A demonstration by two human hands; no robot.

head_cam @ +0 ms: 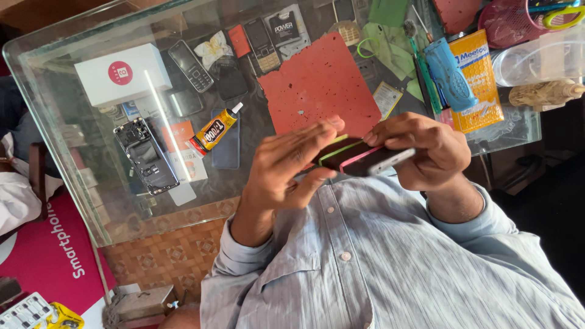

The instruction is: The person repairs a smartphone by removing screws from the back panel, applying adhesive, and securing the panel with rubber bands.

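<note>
Left hand [286,167]: fingers gripping the phone's left end.
Right hand [423,149]: fingers closed around its right end.
Phone [365,159]: held above the glass worktop's [55,103] near edge, by red mat [317,82].

A phone [365,159] is sitting between the left hand [286,164] and the right hand [420,149], above the near edge of the tabletop [73,183]. On the tabletop, a mat [317,85] is lying just beyond the hands, a glue tube [213,131] is resting left of it, and a box [122,74] and an opened phone [146,155] are lying further left.
</note>
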